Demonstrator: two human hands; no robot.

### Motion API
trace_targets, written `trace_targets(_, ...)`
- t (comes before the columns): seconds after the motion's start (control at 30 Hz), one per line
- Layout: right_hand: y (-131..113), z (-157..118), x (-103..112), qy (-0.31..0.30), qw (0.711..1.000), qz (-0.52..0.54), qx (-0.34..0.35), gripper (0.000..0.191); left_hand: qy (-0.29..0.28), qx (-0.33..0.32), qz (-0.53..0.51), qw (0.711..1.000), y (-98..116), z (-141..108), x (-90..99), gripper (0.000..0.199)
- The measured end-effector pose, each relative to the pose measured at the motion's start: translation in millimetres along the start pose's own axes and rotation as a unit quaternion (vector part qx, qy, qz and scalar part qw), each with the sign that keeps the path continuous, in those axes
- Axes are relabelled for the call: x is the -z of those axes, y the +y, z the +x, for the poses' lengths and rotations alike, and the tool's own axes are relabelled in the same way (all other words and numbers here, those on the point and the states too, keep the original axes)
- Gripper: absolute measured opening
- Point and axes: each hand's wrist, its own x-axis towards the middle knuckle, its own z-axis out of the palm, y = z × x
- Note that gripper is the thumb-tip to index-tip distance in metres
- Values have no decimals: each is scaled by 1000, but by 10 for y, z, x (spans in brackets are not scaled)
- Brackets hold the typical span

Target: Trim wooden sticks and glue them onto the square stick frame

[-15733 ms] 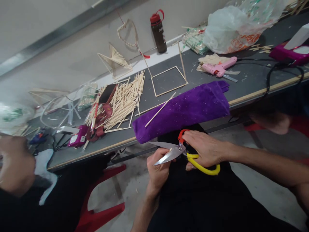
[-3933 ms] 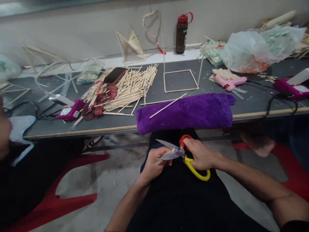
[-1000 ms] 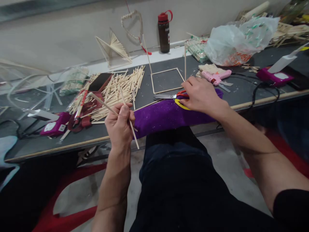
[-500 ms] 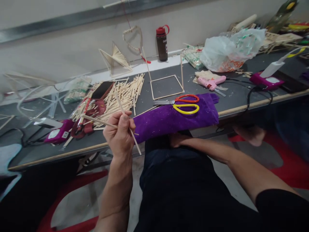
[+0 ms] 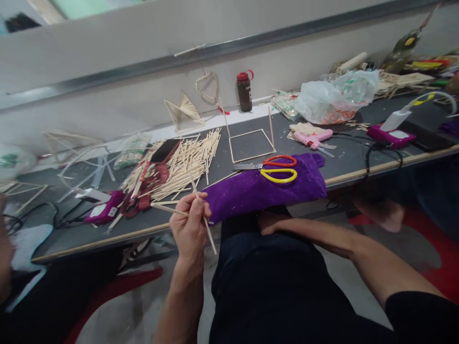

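Note:
My left hand [image 5: 190, 220] is closed around crossed thin wooden sticks [image 5: 211, 239], held up at the table's front edge. Close to its fingertips lies a folded purple cloth [image 5: 244, 198], hanging slightly over the edge. Scissors [image 5: 261, 166] with one red and one yellow handle rest on the cloth. Low in my lap, below the cloth, is my right hand [image 5: 268, 223]; its fingers are hidden. Behind the scissors stands a square stick frame [image 5: 253, 157] with two uprights. A loose pile of wooden sticks [image 5: 201, 160] spreads beyond my left hand.
A pink glue gun [image 5: 311, 138] sits right of the frame, with a plastic bag [image 5: 322, 102] behind it. Purple power boxes [image 5: 104, 207] with cables stand at both sides. A dark bottle [image 5: 244, 95] is near the wall. Another person's arm [image 5: 5, 248] shows at far left.
The camera view has tilted up, so the scene sits lower in the picture. My left hand keeps its hold on the sticks; my right hand stays in my lap.

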Motion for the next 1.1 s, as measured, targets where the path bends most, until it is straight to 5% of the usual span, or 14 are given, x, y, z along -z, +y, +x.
trace_targets(0.17, -91, -205, -7, -59, 998, -13, 25, 26, -9, 13, -4, 1000, -8, -85, 8, 21)
trace_targets(0.4, -159, -471, 68, 20, 999, -15, 35, 19, 4, 21, 0, 1000, 25, -169, 52, 20)
trace_targets(0.63, -36, -845, 108, 65, 997, 9, 45, 53, 7, 34, 5, 999, 16, -255, 127, 19)
trace_targets(0.87, 26, -1249, 92, 99, 992, 48, 54, 43, -13, 82, 5, 997, -52, -339, 43, 18)
trace_targets(0.97, -114, -1336, 251, 114, 989, 69, 60, 35, -49, 110, 3, 993, -62, -371, 18, 19)
trace_targets(1.1, -504, -1255, 760, 185, 964, 160, 105, 26, -105, 170, -12, 980, -79, -381, -5, 23)
